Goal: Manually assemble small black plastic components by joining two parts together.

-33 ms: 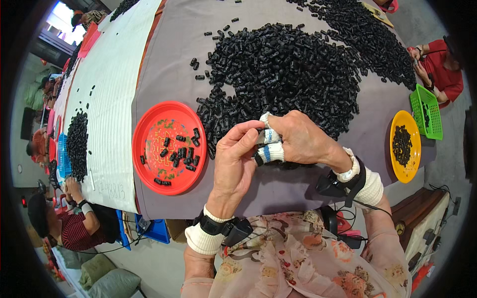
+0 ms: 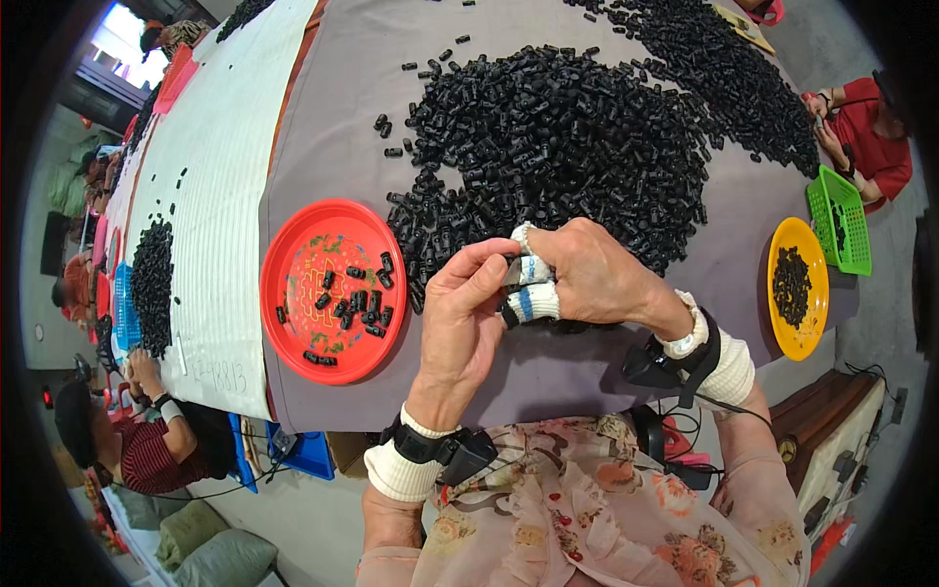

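My left hand (image 2: 463, 313) is closed in a pinch, thumb and forefinger meeting my right hand's fingertips. Between the hands the dark end of a small black part (image 2: 508, 314) shows; most of it is hidden by fingers. My right hand (image 2: 597, 269) is curled, with white wraps (image 2: 534, 301) on its fingers, one with a blue stripe. A thin greyish sliver (image 2: 513, 270) shows by its fingertips; I cannot tell what it is. Just beyond both hands spreads a large heap of short black cylindrical parts (image 2: 558, 147).
A red plate (image 2: 284, 333) at left holds several black parts. On the right stand a yellow plate (image 2: 797, 338) with small black bits and a green basket (image 2: 854, 230). Co-workers sit at left (image 2: 156, 445) and far right (image 2: 875, 137). Another heap (image 2: 152, 284) lies on the white cloth.
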